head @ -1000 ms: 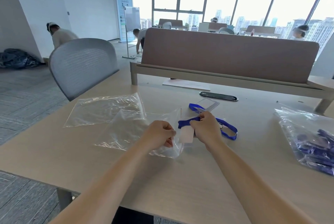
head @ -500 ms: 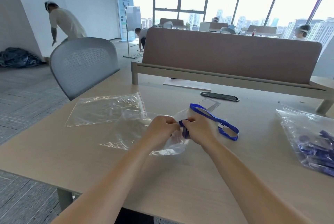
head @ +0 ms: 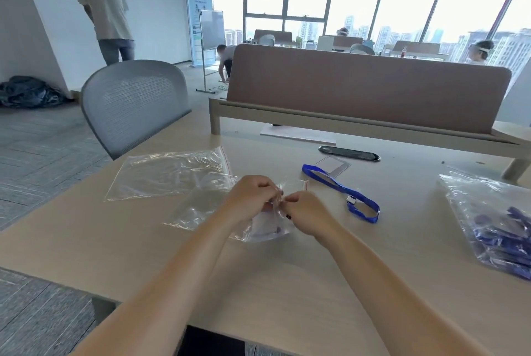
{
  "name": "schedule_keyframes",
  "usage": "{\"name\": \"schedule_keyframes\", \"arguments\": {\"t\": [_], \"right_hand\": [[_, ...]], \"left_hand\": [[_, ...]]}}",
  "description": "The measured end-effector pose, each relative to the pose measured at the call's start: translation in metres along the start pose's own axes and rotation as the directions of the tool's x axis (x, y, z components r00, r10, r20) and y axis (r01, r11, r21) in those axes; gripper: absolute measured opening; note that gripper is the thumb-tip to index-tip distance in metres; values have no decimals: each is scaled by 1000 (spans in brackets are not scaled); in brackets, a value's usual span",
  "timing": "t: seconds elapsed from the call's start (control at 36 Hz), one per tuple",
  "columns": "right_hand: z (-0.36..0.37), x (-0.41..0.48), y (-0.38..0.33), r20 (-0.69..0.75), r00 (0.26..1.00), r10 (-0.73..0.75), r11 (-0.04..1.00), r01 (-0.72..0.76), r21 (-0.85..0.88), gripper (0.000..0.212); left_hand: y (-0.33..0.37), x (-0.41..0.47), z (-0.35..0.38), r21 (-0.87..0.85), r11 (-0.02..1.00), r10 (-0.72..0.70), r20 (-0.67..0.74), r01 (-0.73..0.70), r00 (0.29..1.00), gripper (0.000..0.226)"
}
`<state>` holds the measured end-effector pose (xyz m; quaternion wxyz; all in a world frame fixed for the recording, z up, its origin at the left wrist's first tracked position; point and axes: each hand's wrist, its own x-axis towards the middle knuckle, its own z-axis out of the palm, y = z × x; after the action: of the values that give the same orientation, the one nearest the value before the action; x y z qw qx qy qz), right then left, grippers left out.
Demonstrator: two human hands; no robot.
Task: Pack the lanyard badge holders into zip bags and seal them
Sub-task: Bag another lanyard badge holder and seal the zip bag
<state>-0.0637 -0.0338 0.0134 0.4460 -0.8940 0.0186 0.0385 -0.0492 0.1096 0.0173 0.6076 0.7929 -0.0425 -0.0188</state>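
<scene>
A clear zip bag [head: 267, 226] with a badge holder and its lanyard inside lies on the table in front of me. My left hand [head: 250, 197] and my right hand [head: 306, 212] both pinch the bag's red-edged mouth, fingertips almost touching. Another blue lanyard [head: 342, 190] with its clear badge holder [head: 333, 164] lies loose to the right. A second clear zip bag [head: 169, 173] lies flat at the left.
A large plastic bag [head: 494, 220] holding several blue lanyards sits at the right edge. A black cable grommet [head: 349, 153] and white paper [head: 297, 135] lie below the brown desk divider [head: 367, 88]. A grey mesh chair [head: 133, 104] stands at the left. People move in the background.
The lanyard and badge holder that my right hand held outside the bag have gone inside it. Both hands have closed together on the bag's mouth. The person at the far left stood up.
</scene>
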Motion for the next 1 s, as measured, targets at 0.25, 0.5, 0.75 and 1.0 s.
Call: {"name": "schedule_keyframes", "arguments": {"t": [0.25,0.5,0.75,1.0], "right_hand": [[-27,-4,-1,-344,913,-220,970,167,-178,11],[-18,-9,-3,-164,942,-294,943,257,-213,34],[8,-7,-4,-151,967,-205,957,230,175,11],[3,-16,-3,-132,981,-138,883,183,432,13]], "left_hand": [[5,1,-33,11,1000,-18,114,17,993,17],[9,-8,-50,208,977,0,201,-43,980,17],[-13,-38,-61,346,937,8,92,-39,996,6],[-38,-94,-79,546,835,8,101,-63,995,66]]}}
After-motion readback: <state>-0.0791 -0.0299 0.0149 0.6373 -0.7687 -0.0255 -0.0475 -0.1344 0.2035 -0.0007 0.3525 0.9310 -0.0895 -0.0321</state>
